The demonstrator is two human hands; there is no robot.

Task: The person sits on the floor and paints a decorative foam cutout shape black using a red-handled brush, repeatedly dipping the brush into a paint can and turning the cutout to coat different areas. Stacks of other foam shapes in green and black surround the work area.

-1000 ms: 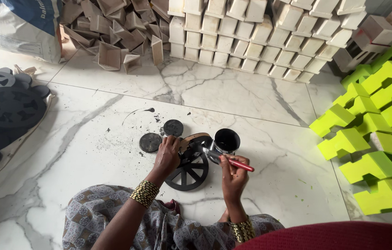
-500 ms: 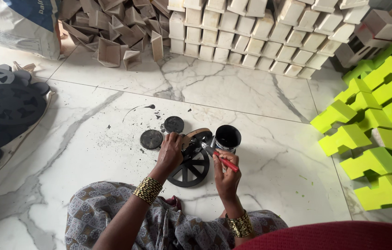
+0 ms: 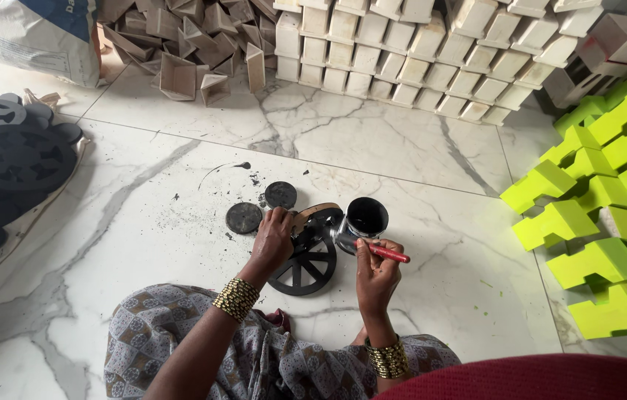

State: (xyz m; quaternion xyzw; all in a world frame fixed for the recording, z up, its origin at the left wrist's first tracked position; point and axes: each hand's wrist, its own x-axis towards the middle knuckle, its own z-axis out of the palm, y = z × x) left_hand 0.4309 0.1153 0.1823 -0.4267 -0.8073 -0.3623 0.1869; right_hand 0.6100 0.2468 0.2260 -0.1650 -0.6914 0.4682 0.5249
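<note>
My left hand (image 3: 275, 238) grips a black spoked wheel (image 3: 303, 267) with a partly bare wooden rim, holding it tilted on the marble floor. My right hand (image 3: 375, 270) holds a red-handled brush (image 3: 387, 253), its tip near the wheel's rim beside a small tin of black paint (image 3: 365, 219). Two small black round discs (image 3: 244, 218) (image 3: 281, 195) lie flat just beyond my left hand. Both wrists wear gold bangles.
Black painted wheels (image 3: 10, 159) pile at the left. A sack (image 3: 35, 37) stands at the back left by loose wooden pieces (image 3: 180, 74). Rows of pale wooden blocks (image 3: 432, 52) line the back. Lime-green blocks (image 3: 602, 215) are stacked at the right.
My right hand has drawn the brush in from the right, closer to the wheel and the paint tin. My left hand keeps its hold on the wheel.
</note>
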